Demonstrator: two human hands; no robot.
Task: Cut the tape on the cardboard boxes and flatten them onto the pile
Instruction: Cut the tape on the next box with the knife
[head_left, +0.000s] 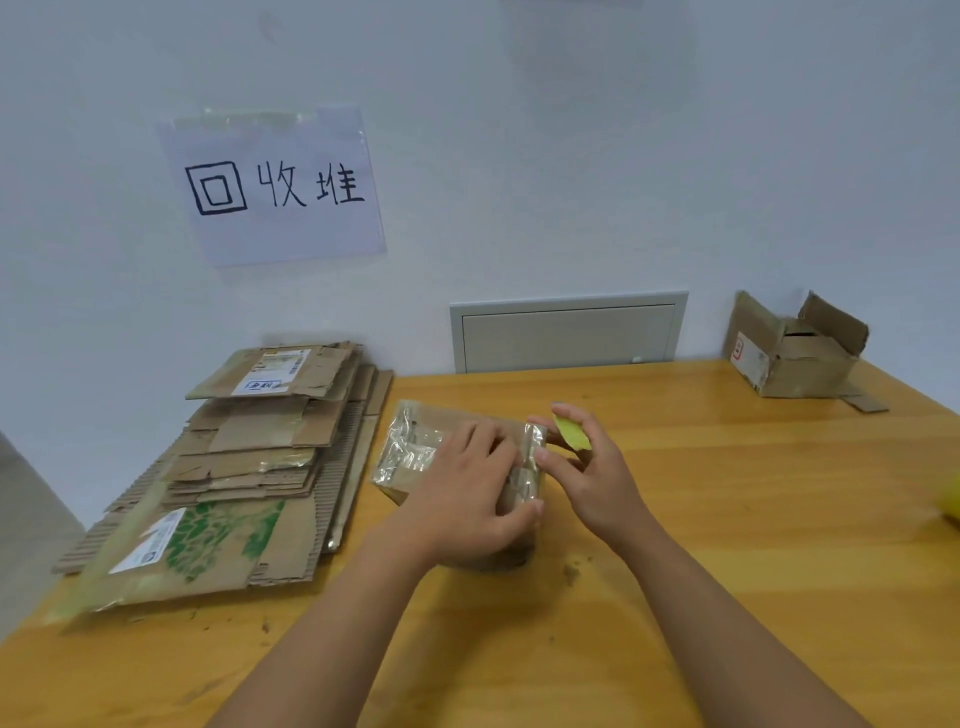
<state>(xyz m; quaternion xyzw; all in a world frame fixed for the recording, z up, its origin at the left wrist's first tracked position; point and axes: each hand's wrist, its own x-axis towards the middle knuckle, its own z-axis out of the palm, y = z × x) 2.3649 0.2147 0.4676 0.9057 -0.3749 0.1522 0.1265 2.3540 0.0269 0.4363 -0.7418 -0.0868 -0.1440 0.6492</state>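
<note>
Much of the task looks already done: a pile of flattened cardboard boxes (228, 467) lies at the left side of the wooden table (727, 519), under a handwritten paper sign (275, 184) taped to the wall. At least two boxes are left, as far as the view shows. One is a small cardboard box (415, 447) wrapped in shiny clear tape, which stands in the middle of the table, just beside the pile. The other is an opened cardboard box (795, 353) with its flaps up, at the far right corner, well apart from the hands. I judge that the small box is the one in work now and that its tape is not yet fully cut, because it has its box shape. The left hand (467, 488) lies on top of this box with the fingers spread and the thumb curled round its near right edge, so it holds the box steady. The right hand (587, 467) is at the right end of the box and pinches a small yellow-green cutter (571, 434) between thumb and fingers; its blade I cannot make out. Another yellow object (953, 499) shows at the right edge of the view, too cut off to name.
</note>
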